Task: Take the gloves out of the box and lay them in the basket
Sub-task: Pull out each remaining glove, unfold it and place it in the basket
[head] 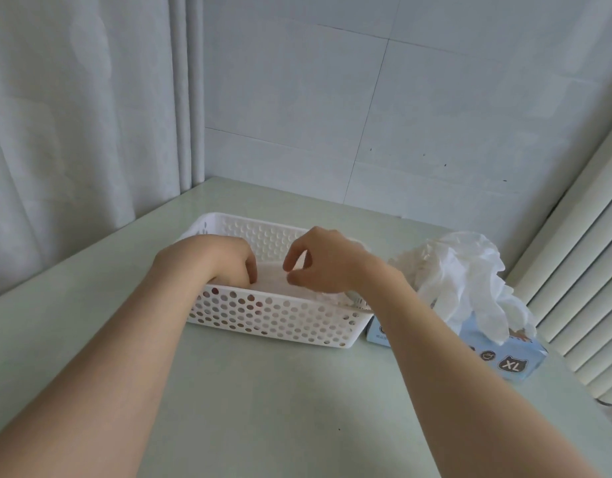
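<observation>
Nearest the viewer, two bare forearms reach forward over a pale green desk (pixel 297 408), whose front half is bare and open between and beside the arms.

Past that open stretch sits a white perforated plastic basket (pixel 273 319), rectangular, its long side facing the viewer. Its near wall stands just beyond the forearms, and its right end lies just beside a light blue glove box (pixel 511 360) marked XL; whether the two touch cannot be told.

Both hands are inside or over the basket. The left hand (pixel 218 260) dips behind the near wall at the left end, fingers curled down onto a pale glove (pixel 273 284) lying flat on the basket floor; whether it grips the glove cannot be told. The right hand (pixel 321 260) hovers over the middle of the basket, thumb and forefinger drawn close in a loose pinch at the glove's upper edge, with a small gap showing between the tips.

To the right, a loose bunch of white gloves (pixel 466 281) billows out of the top of the box and droops over its front.

Farther back, the desk runs to a corner: a white curtain (pixel 73 132) hangs along its left edge, a white tiled wall (pixel 366 98) closes the back, and ribbed white slats (pixel 580 288) stand close beside the box on the right.
</observation>
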A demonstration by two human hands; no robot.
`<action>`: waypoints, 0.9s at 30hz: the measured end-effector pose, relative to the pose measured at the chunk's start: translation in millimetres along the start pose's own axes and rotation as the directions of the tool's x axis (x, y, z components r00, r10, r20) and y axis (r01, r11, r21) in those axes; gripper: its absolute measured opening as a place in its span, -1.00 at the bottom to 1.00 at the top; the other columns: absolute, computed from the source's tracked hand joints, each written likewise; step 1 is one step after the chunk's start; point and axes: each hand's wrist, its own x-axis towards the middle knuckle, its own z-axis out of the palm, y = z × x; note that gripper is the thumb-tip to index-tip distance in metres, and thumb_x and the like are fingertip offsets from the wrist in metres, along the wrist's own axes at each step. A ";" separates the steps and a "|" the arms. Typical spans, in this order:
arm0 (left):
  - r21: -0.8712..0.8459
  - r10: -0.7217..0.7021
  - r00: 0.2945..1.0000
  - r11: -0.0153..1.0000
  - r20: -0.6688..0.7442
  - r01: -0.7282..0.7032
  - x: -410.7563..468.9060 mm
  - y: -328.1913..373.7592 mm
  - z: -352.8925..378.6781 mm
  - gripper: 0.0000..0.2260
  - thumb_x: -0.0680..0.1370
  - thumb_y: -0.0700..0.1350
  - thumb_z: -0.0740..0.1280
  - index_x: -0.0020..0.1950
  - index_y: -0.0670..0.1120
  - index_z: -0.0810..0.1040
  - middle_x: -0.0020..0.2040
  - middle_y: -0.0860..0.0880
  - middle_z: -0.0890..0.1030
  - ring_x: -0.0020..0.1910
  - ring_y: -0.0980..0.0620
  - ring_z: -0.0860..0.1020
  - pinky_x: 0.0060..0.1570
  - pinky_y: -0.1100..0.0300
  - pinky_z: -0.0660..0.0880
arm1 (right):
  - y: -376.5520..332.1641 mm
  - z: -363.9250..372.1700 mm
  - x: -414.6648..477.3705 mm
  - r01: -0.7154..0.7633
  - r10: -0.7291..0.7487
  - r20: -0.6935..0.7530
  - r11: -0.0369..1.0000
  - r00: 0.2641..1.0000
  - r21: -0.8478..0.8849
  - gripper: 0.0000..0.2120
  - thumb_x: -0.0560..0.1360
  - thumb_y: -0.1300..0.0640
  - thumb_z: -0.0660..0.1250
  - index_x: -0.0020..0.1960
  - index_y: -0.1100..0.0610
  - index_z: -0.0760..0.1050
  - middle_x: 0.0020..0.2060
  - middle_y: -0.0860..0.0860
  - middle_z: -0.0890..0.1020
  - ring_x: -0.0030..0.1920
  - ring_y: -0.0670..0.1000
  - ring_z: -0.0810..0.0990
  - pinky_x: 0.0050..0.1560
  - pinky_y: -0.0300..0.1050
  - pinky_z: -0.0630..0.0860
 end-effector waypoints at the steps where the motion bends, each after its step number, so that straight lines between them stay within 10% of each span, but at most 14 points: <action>1: -0.026 0.000 1.000 1.000 -0.017 -0.001 0.4 -0.8 0.5 -0.65 0.55 -0.02 0.51 0.34 0.11 0.62 0.27 0.08 0.59 0.08 0.04 0.55 -0.06 0.18 0.47 | 1.6 3.6 -0.4 -0.001 0.004 0.068 0.999 0.998 -0.042 -0.79 0.55 0.03 0.48 0.19 -0.09 0.69 0.03 -0.11 0.65 -0.06 -0.07 0.61 -0.11 -0.23 0.50; 6: -0.156 0.086 0.978 0.981 -0.192 -0.117 4.4 -2.9 3.5 -0.92 0.56 0.03 0.49 0.04 0.18 0.66 -0.05 0.18 0.61 -0.10 0.17 0.58 -0.17 0.22 0.46 | 7.3 15.7 1.4 -0.023 0.038 0.193 0.996 0.980 -0.082 -0.71 0.58 0.15 0.44 0.29 -0.02 0.64 0.18 0.01 0.65 0.08 0.04 0.60 0.00 -0.12 0.47; 13: -0.154 0.216 0.742 0.905 -0.634 -0.395 2.0 21.8 11.6 -0.84 0.64 -0.07 0.34 -0.04 0.14 0.69 -0.22 0.16 0.65 -0.18 0.11 0.61 -0.10 0.09 0.57 | 6.9 3.1 -17.7 -0.039 0.051 -0.281 0.998 0.958 0.049 -0.76 0.58 0.15 0.30 0.14 -0.06 0.66 -0.13 0.01 0.63 -0.18 0.05 0.62 -0.11 -0.04 0.61; 17: -0.011 0.343 0.555 0.844 -0.758 -0.537 -11.5 52.0 24.2 -0.83 0.65 -0.09 0.31 0.10 0.15 0.65 -0.21 0.20 0.59 -0.24 0.18 0.56 -0.22 0.12 0.51 | 17.4 2.0 -46.0 -0.025 0.116 -0.568 0.986 0.815 0.166 -0.76 0.62 0.17 0.23 0.24 0.04 0.57 -0.35 -0.04 0.53 -0.28 0.02 0.51 -0.33 -0.09 0.36; 22: 0.126 0.433 0.418 0.800 -0.799 -0.587 -20.0 75.9 41.0 -0.85 0.63 -0.13 0.32 0.09 0.09 0.64 -0.11 0.17 0.57 -0.27 0.10 0.55 -0.24 0.05 0.56 | 50.6 1.8 -82.1 -0.020 0.034 -0.875 0.999 0.483 0.028 -0.80 0.55 0.27 0.32 0.13 0.08 0.58 -0.14 -0.04 0.63 -0.08 0.08 0.56 0.00 0.02 0.42; 27: 0.172 0.467 0.363 0.772 -0.806 -0.612 -24.9 109.8 44.6 -0.83 0.63 -0.16 0.31 0.06 0.06 0.65 -0.08 0.19 0.59 -0.22 0.09 0.58 -0.26 0.09 0.55 | 89.9 -4.0 -112.8 -0.270 0.348 -0.912 0.919 0.217 0.286 -0.64 0.50 0.24 0.31 0.25 -0.03 0.53 0.05 -0.04 0.55 0.14 0.11 0.40 0.15 0.04 0.20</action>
